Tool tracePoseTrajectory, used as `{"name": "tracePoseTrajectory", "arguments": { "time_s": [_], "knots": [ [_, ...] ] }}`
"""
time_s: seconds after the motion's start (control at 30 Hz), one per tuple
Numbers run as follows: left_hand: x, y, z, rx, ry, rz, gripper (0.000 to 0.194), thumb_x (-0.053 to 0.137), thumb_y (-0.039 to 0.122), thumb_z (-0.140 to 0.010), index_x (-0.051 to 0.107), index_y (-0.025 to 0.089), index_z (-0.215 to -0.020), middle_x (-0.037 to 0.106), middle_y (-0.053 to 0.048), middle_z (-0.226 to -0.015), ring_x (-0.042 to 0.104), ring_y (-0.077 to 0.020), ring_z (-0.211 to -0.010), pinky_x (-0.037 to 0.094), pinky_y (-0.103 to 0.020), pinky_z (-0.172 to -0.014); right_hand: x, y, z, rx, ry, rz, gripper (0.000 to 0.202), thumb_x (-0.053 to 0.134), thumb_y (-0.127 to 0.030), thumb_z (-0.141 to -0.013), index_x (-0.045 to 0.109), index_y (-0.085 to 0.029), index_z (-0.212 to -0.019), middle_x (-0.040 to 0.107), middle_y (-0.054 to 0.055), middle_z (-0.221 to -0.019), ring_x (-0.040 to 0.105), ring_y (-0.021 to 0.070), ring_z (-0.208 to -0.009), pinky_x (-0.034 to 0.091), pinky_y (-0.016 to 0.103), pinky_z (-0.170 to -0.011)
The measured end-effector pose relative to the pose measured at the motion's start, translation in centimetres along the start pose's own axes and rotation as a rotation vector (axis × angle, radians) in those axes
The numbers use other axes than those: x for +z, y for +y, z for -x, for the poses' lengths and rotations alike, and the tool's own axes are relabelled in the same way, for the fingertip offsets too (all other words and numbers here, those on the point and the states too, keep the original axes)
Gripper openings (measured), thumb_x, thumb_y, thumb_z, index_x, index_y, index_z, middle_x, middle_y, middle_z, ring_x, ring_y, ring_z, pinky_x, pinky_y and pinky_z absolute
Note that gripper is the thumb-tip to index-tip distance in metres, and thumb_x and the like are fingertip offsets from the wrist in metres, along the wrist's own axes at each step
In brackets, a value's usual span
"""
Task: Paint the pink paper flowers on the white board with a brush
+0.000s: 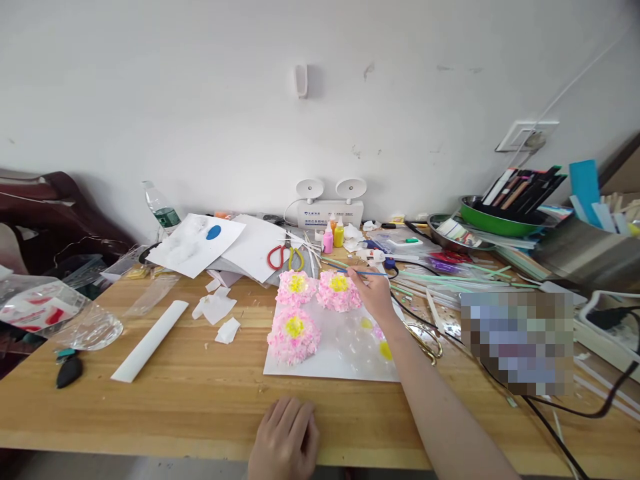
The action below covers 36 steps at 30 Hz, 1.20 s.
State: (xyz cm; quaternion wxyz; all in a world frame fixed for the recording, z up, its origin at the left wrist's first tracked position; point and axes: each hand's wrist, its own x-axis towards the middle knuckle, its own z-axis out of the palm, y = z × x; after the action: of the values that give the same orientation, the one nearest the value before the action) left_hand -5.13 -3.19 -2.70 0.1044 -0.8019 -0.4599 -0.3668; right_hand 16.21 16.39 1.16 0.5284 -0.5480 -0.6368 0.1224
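Observation:
My right hand (370, 292) pinches a thin paintbrush with a blue handle (376, 273). The brush lies nearly level, its tip end pointing left, just above the pink flower with a yellow centre (339, 293). Whether the tip touches the petals I cannot tell. Two more such flowers, an upper left one (296, 288) and a lower left one (294, 335), sit on a white sheet (325, 369). Under my right forearm the sheet carries clear round shapes with yellow spots (385, 350). Loosely curled, my left hand (285, 437) rests at the table's front edge, with nothing visible in it.
Behind the flowers stand a pink paint bottle (328, 240) and a yellow one (339, 235), near red-handled pliers (277, 257). A white roll (150, 341) and paper scraps lie left. Brass scissors (425, 341), a black cable (493, 380) and a green bowl of markers (500, 220) are right.

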Motion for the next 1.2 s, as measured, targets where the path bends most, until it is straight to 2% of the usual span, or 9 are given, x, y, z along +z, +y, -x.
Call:
{"name": "tracePoseTrajectory", "arguments": {
  "time_s": [0.27, 0.43, 0.6, 0.73, 0.83, 0.9, 1.0, 1.07, 1.2],
  "knots": [
    [0.1, -0.1, 0.0, 0.012, 0.011, -0.019, 0.019, 0.043, 0.006, -0.080, 0.055, 0.019, -0.086, 0.061, -0.001, -0.068, 0.058, -0.0151, -0.065, 0.047, -0.028, -0.066, 0.3, -0.2, 0.0, 0.001, -0.018, 0.004, 0.030, 0.049, -0.044, -0.082, 0.071, -0.024, -0.076, 0.072, 0.005, -0.084, 0.061, 0.0241, -0.087, 0.042, 0.040, -0.082],
    [0.2, -0.2, 0.1, 0.005, 0.009, -0.008, 0.019, 0.043, 0.005, -0.079, 0.054, 0.018, -0.086, 0.060, -0.001, -0.067, 0.058, -0.0151, -0.065, 0.047, -0.028, -0.066, 0.0, -1.0, 0.0, 0.012, -0.004, 0.007, 0.033, 0.046, -0.041, -0.084, 0.069, -0.022, -0.069, 0.072, 0.006, -0.076, 0.062, 0.0241, -0.083, 0.041, 0.040, -0.082],
    [0.1, -0.1, 0.1, 0.010, 0.003, -0.009, 0.018, 0.043, 0.005, -0.079, 0.054, 0.018, -0.086, 0.060, -0.002, -0.068, 0.058, -0.0154, -0.066, 0.047, -0.029, -0.066, 0.1, -1.4, 0.0, 0.002, -0.038, -0.022, 0.030, 0.048, -0.041, -0.082, 0.069, -0.023, -0.069, 0.072, 0.004, -0.083, 0.061, 0.0231, -0.088, 0.041, 0.038, -0.083],
    [0.1, -0.1, 0.1, 0.010, 0.004, -0.004, 0.018, 0.043, 0.005, -0.080, 0.054, 0.018, -0.086, 0.060, -0.001, -0.068, 0.057, -0.0151, -0.065, 0.047, -0.028, -0.066, 0.1, -1.4, 0.0, 0.029, -0.008, -0.027, 0.030, 0.046, -0.038, -0.083, 0.067, -0.022, -0.069, 0.071, 0.004, -0.072, 0.062, 0.0228, -0.081, 0.041, 0.038, -0.080],
    [0.2, -0.1, 0.1, 0.012, 0.007, -0.005, 0.018, 0.043, 0.006, -0.080, 0.054, 0.018, -0.086, 0.060, -0.002, -0.068, 0.057, -0.0154, -0.066, 0.047, -0.028, -0.066, 0.1, -1.4, 0.0, 0.030, 0.001, -0.035, 0.031, 0.043, -0.038, -0.085, 0.068, -0.022, -0.078, 0.071, 0.005, -0.079, 0.061, 0.0230, -0.087, 0.041, 0.038, -0.082],
    [0.2, -0.2, 0.1, 0.010, 0.006, -0.002, 0.018, 0.043, 0.006, -0.080, 0.054, 0.018, -0.086, 0.060, -0.002, -0.068, 0.057, -0.0153, -0.066, 0.047, -0.028, -0.066, 0.3, -1.3, 0.0, 0.012, -0.032, -0.044, 0.028, 0.047, -0.040, -0.083, 0.068, -0.023, -0.076, 0.072, 0.004, -0.085, 0.061, 0.0231, -0.091, 0.040, 0.038, -0.084],
    [0.2, -0.2, 0.1, 0.012, 0.003, 0.001, 0.019, 0.043, 0.005, -0.080, 0.054, 0.018, -0.086, 0.060, -0.001, -0.067, 0.057, -0.0150, -0.065, 0.047, -0.028, -0.066, 0.4, -1.2, 0.0, 0.024, -0.037, -0.036, 0.029, 0.047, -0.039, -0.082, 0.067, -0.022, -0.071, 0.071, 0.004, -0.077, 0.062, 0.0230, -0.083, 0.041, 0.038, -0.081],
    [0.1, -0.2, 0.0, 0.012, 0.001, 0.001, 0.019, 0.042, 0.005, -0.079, 0.054, 0.018, -0.086, 0.060, -0.001, -0.068, 0.057, -0.0149, -0.065, 0.047, -0.028, -0.066, 0.4, -1.0, 0.0, 0.048, -0.010, -0.022, 0.031, 0.043, -0.038, -0.085, 0.067, -0.020, -0.075, 0.071, 0.005, -0.073, 0.063, 0.0228, -0.079, 0.042, 0.038, -0.079],
    [0.0, -0.1, -0.1, 0.016, 0.005, -0.015, 0.017, 0.043, 0.006, -0.080, 0.054, 0.018, -0.086, 0.060, -0.001, -0.068, 0.058, -0.0153, -0.066, 0.047, -0.028, -0.067, 0.5, -0.5, 0.0, 0.038, -0.040, -0.007, 0.030, 0.045, -0.041, -0.083, 0.068, -0.022, -0.078, 0.072, 0.005, -0.085, 0.062, 0.0228, -0.087, 0.040, 0.038, -0.083]
  ]
}}
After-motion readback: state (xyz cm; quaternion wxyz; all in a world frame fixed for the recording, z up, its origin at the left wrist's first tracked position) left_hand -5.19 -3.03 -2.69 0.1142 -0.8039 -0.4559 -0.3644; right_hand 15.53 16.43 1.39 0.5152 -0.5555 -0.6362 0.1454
